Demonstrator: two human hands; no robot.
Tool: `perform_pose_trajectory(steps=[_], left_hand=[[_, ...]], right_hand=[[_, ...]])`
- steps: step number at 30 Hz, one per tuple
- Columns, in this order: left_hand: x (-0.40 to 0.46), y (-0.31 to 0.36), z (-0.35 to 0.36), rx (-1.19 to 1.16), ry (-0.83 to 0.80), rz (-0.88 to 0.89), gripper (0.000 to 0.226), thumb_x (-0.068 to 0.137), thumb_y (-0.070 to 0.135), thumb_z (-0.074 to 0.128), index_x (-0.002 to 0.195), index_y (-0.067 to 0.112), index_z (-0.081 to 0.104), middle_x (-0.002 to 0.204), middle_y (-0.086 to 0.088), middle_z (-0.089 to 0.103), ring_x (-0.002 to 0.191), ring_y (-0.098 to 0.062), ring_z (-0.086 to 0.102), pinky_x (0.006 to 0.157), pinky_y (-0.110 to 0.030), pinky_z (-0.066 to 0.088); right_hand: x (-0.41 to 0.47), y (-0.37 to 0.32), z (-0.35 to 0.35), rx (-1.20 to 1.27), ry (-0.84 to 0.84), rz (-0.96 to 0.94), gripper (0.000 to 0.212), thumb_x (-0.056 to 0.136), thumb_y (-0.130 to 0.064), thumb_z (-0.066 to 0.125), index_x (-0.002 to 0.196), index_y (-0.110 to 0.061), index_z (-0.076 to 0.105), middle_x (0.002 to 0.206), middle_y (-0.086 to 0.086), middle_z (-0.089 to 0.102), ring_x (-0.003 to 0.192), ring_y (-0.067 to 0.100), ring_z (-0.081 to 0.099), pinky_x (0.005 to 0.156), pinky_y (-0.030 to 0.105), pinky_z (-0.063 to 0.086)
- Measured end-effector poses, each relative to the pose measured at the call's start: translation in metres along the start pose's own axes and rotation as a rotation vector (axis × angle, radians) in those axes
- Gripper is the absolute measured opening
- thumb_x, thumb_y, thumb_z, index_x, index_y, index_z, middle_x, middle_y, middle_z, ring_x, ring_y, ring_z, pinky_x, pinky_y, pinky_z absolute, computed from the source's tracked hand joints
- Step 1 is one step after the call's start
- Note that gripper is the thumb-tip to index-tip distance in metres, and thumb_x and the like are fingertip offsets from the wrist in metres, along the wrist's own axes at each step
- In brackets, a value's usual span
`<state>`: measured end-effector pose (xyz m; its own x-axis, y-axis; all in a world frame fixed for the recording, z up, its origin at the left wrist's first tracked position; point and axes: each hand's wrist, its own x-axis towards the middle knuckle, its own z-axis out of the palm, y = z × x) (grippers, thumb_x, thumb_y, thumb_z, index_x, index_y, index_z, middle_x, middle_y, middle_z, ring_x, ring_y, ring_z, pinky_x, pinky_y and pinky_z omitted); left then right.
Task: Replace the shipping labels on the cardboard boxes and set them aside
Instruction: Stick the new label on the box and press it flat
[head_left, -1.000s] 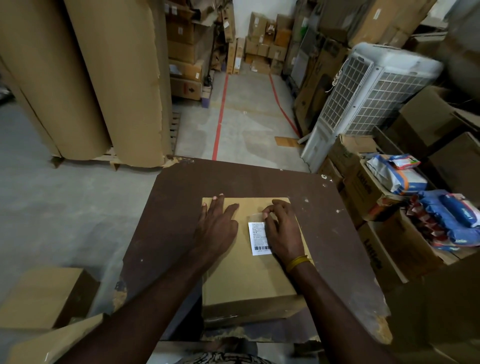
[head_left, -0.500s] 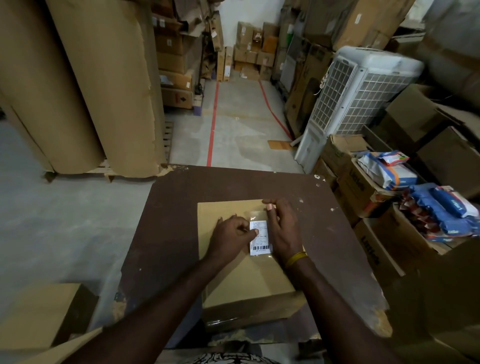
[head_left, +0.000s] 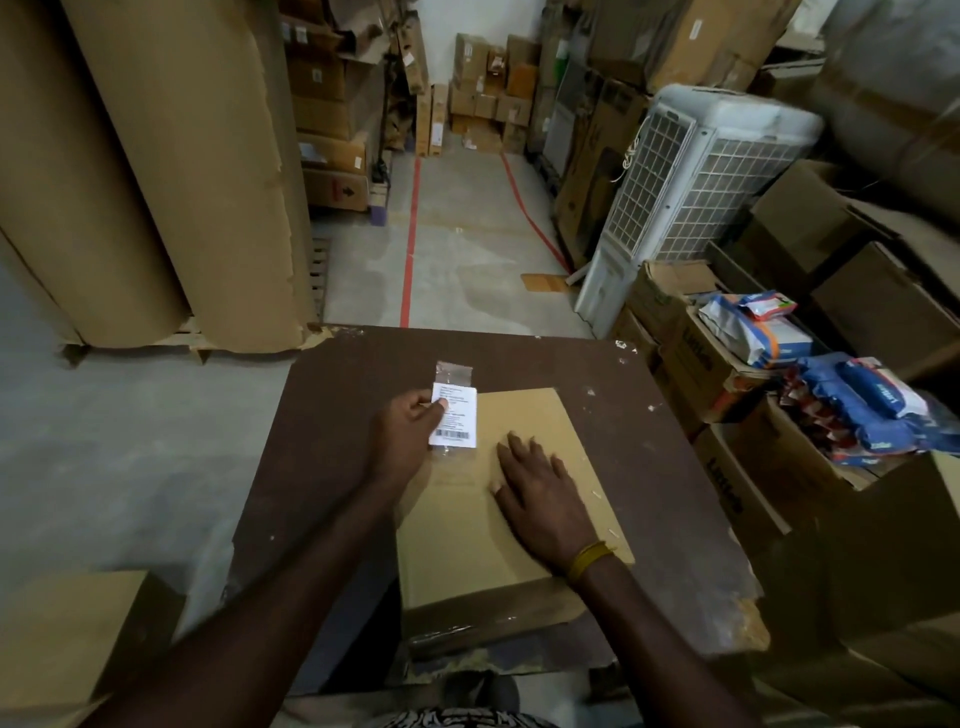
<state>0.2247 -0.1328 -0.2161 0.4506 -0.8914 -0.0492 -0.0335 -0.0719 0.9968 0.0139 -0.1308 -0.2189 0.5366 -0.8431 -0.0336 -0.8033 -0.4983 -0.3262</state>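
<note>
Label (head_left: 456, 415) has come off, pinched in left hand (head_left: 410, 436); right hand (head_left: 540, 499) flat on box (head_left: 524, 415).

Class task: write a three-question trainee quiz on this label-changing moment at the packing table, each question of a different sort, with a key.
1. True or false: the shipping label is stuck flat on the cardboard box.
2. Which hand pinches the label? A. left hand B. right hand
3. Fill in: the right hand rests flat on the ____.

Key
1. False; it is peeled off and held past the box's left edge.
2. A
3. cardboard box
</note>
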Motion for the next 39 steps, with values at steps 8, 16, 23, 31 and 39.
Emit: perform_pose_trajectory(steps=[8, 16, 23, 31, 39], left_hand=[[-0.003, -0.018, 0.007, 0.281, 0.116, 0.223, 0.048, 0.095, 0.020, 0.067, 0.141, 0.020, 0.055, 0.098, -0.004, 0.075, 0.079, -0.015, 0.072, 0.064, -0.035, 0.060], [0.002, -0.029, 0.000, 0.273, 0.100, 0.287, 0.028, 0.096, 0.026, 0.064, 0.124, 0.027, 0.061, 0.093, -0.003, 0.074, 0.075, -0.016, 0.073, 0.059, -0.048, 0.059], [0.002, -0.032, 0.001, 0.327, 0.098, 0.342, 0.013, 0.098, 0.028, 0.061, 0.105, 0.022, 0.070, 0.102, 0.003, 0.075, 0.084, -0.012, 0.072, 0.060, -0.043, 0.059], [0.005, -0.034, -0.001, 0.285, 0.085, 0.380, 0.027, 0.096, 0.034, 0.055, 0.105, 0.017, 0.074, 0.100, 0.007, 0.075, 0.088, -0.009, 0.071, 0.074, -0.038, 0.059], [0.004, -0.032, -0.001, 0.289, 0.088, 0.413, 0.028, 0.094, 0.032, 0.055, 0.104, 0.015, 0.075, 0.100, 0.005, 0.075, 0.088, -0.009, 0.070, 0.073, -0.028, 0.056]], right_hand=[[-0.037, -0.021, -0.008, -0.127, -0.189, -0.019, 0.089, 0.082, -0.068, -0.011, 0.159, -0.025, -0.004, 0.165, -0.009, -0.014, 0.153, 0.014, -0.010, 0.119, 0.031, -0.007], [0.027, -0.027, -0.006, -0.155, -0.176, 0.067, 0.062, 0.107, -0.045, 0.018, 0.159, -0.018, -0.003, 0.167, -0.001, -0.010, 0.154, 0.022, -0.007, 0.123, 0.042, -0.001], [-0.031, -0.024, 0.000, -0.137, -0.153, 0.004, 0.094, 0.082, -0.070, -0.024, 0.159, -0.021, -0.001, 0.164, -0.007, -0.011, 0.154, 0.019, -0.003, 0.118, 0.034, -0.005], [0.026, -0.035, -0.001, -0.157, -0.176, 0.122, 0.063, 0.107, -0.044, 0.018, 0.160, -0.017, -0.004, 0.167, -0.001, -0.010, 0.154, 0.021, -0.006, 0.124, 0.042, -0.001], [-0.004, -0.028, -0.001, -0.184, -0.153, 0.099, 0.071, 0.097, -0.055, 0.000, 0.159, -0.021, -0.005, 0.166, -0.005, -0.011, 0.154, 0.018, -0.006, 0.122, 0.038, -0.002]])
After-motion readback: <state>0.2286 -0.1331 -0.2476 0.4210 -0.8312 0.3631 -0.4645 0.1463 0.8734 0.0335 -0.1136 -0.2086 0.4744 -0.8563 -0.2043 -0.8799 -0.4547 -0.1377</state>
